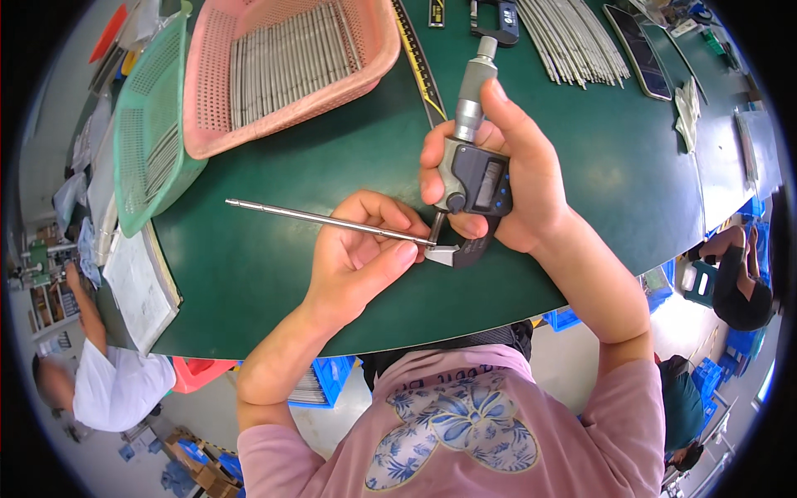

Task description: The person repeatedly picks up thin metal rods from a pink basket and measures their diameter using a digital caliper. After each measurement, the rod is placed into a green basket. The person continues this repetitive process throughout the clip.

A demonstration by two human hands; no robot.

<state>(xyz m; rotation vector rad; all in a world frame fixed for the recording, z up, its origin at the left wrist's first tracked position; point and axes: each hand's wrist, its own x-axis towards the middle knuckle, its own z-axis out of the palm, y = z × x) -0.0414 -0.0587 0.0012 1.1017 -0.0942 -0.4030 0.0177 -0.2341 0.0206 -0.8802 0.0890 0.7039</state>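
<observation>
My left hand [365,249] pinches a thin metal rod [307,216] between thumb and fingers. The rod slants up to the left, over the green table. Its right end lies at the jaws of a digital micrometer [475,178], between anvil and spindle; whether both jaws touch it I cannot tell. Closed around the micrometer's frame is my right hand [527,166], its thumb up along the thimble and the small display facing up.
A pink basket [203,91] full of metal rods stands at the far left, beside a green basket [131,158] with more rods. Loose rods [573,41], a phone [638,51], a ruler [422,70] and a second micrometer [498,21] lie farther back. Other people sit at both sides.
</observation>
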